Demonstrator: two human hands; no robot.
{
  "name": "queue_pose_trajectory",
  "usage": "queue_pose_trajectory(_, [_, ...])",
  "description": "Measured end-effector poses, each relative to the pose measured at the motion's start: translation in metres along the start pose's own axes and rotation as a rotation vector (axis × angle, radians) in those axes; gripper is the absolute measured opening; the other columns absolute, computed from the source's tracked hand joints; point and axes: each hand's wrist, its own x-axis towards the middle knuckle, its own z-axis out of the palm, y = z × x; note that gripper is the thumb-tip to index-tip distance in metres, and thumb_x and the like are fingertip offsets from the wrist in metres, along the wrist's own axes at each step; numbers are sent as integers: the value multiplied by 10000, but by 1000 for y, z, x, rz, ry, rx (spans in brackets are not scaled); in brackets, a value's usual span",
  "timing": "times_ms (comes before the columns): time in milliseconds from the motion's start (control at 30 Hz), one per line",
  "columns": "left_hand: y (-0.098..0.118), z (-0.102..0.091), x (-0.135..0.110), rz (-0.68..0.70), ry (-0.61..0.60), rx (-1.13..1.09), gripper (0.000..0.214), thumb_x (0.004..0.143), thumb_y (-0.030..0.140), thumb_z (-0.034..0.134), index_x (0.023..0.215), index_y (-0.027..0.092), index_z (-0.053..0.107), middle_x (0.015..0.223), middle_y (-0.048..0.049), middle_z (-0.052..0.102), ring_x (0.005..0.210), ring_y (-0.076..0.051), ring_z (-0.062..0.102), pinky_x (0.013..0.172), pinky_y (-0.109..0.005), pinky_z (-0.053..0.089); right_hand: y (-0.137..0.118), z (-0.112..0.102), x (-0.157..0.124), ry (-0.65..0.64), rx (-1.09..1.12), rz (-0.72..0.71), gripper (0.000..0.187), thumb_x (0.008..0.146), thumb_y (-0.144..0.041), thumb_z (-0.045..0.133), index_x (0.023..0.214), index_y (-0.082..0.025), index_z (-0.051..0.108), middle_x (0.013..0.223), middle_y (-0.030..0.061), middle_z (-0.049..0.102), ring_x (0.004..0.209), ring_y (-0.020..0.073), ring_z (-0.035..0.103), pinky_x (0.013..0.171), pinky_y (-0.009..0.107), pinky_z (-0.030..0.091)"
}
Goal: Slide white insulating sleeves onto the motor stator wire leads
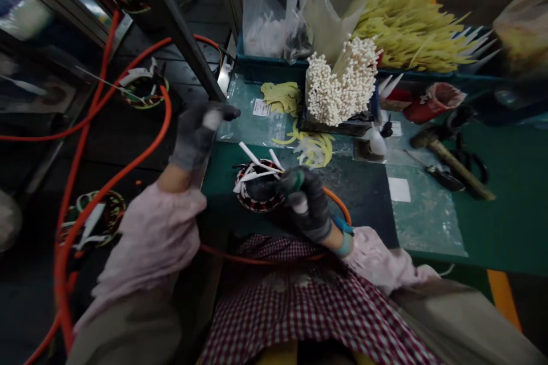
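Note:
My right hand [305,204], in a dark grey glove, grips the side of a wound motor stator [257,197] lying on the green workbench [359,182]. White insulating strips [257,166] stick up and out from the stator's red and black windings. My left hand [199,132], in a grey glove with a worn white patch, is raised above the bench edge and holds nothing I can see. Its fingers point right, apart from the stator. An orange cable [338,203] runs from behind my right wrist.
A bundle of white-tipped sticks [342,82] stands in a dark holder, with yellow strips [406,23] in a blue bin behind. A wooden-handled mallet [454,168], black scissors [468,151] and a red cup [432,102] are on the right. Further stators [92,219] and orange cables lie left.

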Motion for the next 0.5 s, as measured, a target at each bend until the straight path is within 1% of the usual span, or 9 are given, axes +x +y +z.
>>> queue_pose_trajectory(33, [-17, 5, 20, -18, -99, 31, 762, 1094, 881, 486, 1216, 194, 793, 1165, -71, 869, 1058, -246, 799, 1031, -470, 693, -1, 1, 3, -59, 30, -51, 340, 1226, -543, 483, 1217, -328, 745, 1077, 48, 835, 1009, 267, 842, 966, 481, 758])
queue_pose_trajectory(67, [-30, 15, 37, -14, -170, 46, 700, 1040, 840, 636, 1180, 177, 811, 1104, -77, 872, 993, -241, 796, 971, -440, 695, 0, 2, 5, -102, 50, -89, 359, 1223, -567, 485, 1195, -328, 751, 1050, 43, 835, 982, 262, 843, 941, 467, 760])
queue_pose_trajectory(100, [-38, 27, 50, 3, -259, 59, 618, 1025, 764, 696, 1140, 174, 836, 1082, -84, 874, 974, -239, 797, 948, -416, 686, 1, 1, 6, -129, 64, -112, 369, 1225, -571, 483, 1184, -323, 753, 1030, 40, 835, 959, 257, 843, 923, 455, 759])
queue_pose_trajectory(133, [-41, 41, 61, 30, -341, 73, 527, 973, 688, 783, 1092, 180, 858, 1061, -84, 878, 976, -245, 801, 954, -403, 673, 3, 0, 6, -141, 75, -122, 362, 1230, -555, 481, 1180, -315, 747, 1016, 37, 835, 939, 251, 840, 906, 442, 756])
queue_pose_trajectory(200, [-38, 68, 73, 83, -477, 121, 379, 852, 546, 905, 1031, 212, 892, 1058, -80, 885, 1022, -266, 805, 1002, -401, 641, 9, -3, 3, -129, 84, -117, 304, 1236, -498, 497, 1194, -299, 723, 1014, 36, 832, 919, 238, 831, 872, 410, 745])
queue_pose_trajectory(267, [-30, 88, 78, 116, -562, 186, 336, 767, 465, 963, 1012, 242, 909, 1081, -74, 887, 1076, -290, 796, 1045, -407, 605, 15, -7, -2, -75, 78, -100, 246, 1235, -459, 518, 1227, -293, 699, 1038, 38, 829, 911, 231, 820, 834, 380, 730])
queue_pose_trajectory(333, [-22, 99, 81, 129, -599, 242, 304, 800, 453, 946, 1020, 246, 915, 1111, -83, 884, 1118, -303, 785, 1067, -411, 576, 19, -8, -5, -23, 85, -55, 268, 1238, -479, 504, 1254, -289, 691, 1052, 42, 823, 900, 230, 811, 814, 372, 720])
queue_pose_trajectory(400, [-16, 104, 85, 130, -621, 271, 279, 861, 455, 910, 1027, 231, 918, 1124, -99, 879, 1145, -308, 781, 1087, -413, 557, 21, -8, -6, 3, 130, 35, 332, 1238, -534, 487, 1242, -281, 702, 1037, 40, 818, 887, 230, 804, 819, 378, 717])
queue_pose_trajectory(500, [-12, 105, 95, 103, -645, 280, 279, 829, 453, 959, 995, 233, 916, 1100, -81, 877, 1133, -292, 787, 1091, -387, 558, 22, -6, -5, 33, 208, 182, 402, 1223, -597, 503, 1195, -271, 736, 1033, 49, 812, 928, 247, 797, 880, 416, 716])
